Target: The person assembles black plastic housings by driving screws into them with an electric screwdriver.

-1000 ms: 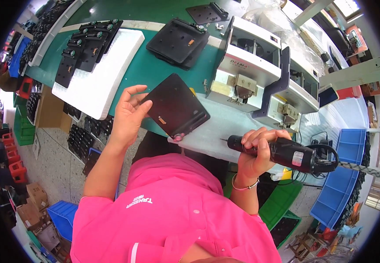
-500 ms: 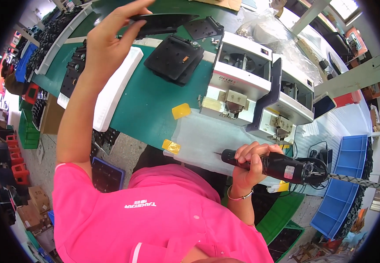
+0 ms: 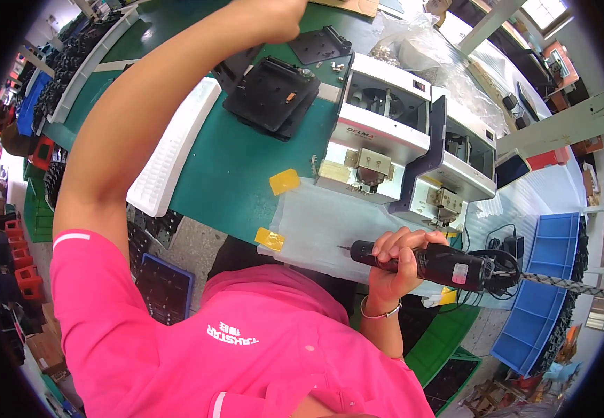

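Note:
My right hand (image 3: 396, 261) is wrapped round a black electric screwdriver (image 3: 451, 266). The tool lies nearly level over the bench's front edge, its thin bit toward the left and a patterned cord leaving its right end. My left hand (image 3: 270, 17) reaches across the bench to the top edge of the view, and its fingers are hidden. Below it, a black plate (image 3: 234, 70) leans beside a stack of square black plates (image 3: 270, 101). Another dark plate (image 3: 321, 45) with small fittings lies just right of that hand.
Two white screw feeders (image 3: 384, 104) stand side by side right of the stack. A white sheet (image 3: 319, 216) is taped down with yellow tape (image 3: 284, 182). A white ribbed tray (image 3: 173, 150) lies under my left arm. Blue bins (image 3: 535, 299) stand at the right.
My left hand has moved right and away from me. The black plate it held is out of its grip and beside the stack. My right hand and screwdriver have hardly moved.

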### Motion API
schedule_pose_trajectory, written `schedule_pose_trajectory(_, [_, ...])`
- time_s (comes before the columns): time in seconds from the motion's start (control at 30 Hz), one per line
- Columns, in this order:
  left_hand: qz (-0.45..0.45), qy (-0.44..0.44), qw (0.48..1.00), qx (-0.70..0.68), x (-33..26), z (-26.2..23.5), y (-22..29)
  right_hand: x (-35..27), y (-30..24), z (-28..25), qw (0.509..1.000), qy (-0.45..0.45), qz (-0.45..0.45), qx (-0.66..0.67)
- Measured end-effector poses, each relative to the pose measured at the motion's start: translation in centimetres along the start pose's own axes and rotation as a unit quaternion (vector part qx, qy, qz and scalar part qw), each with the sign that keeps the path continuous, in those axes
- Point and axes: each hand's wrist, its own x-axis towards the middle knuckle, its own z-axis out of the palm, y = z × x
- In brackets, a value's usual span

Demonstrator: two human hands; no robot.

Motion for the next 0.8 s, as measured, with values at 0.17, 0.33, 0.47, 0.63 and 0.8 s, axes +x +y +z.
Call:
schedule_pose_trajectory(0.17, [0.023, -0.037, 0.998, 0.053, 2.7, 6.0, 1.2, -0.2, -0.1, 0.0, 1.000, 0.013, 0.009, 0.001])
schedule_pose_trajectory(0.33, [-0.011, -0.079, 0.997, 0.010, 3.6, 8.6, 3.0, 0.0, 0.0, 0.3, 1.000, 0.017, 0.012, 0.001])
schedule_pose_trajectory(0.47, [-0.012, -0.119, 0.993, 0.005, 3.6, 9.9, 3.9, 0.0, -0.2, -0.1, 0.999, 0.032, 0.024, -0.001])
schedule_pose_trajectory(0.63, [-0.008, -0.073, 0.995, -0.065, 2.5, 10.4, 4.1, -0.1, -0.2, 0.1, 0.999, 0.029, 0.027, -0.004])
schedule_pose_trajectory(0.8, [-0.018, 0.006, 0.997, -0.075, -0.3, 9.1, 2.5, 0.0, -0.2, -0.1, 0.999, 0.025, 0.034, -0.002])
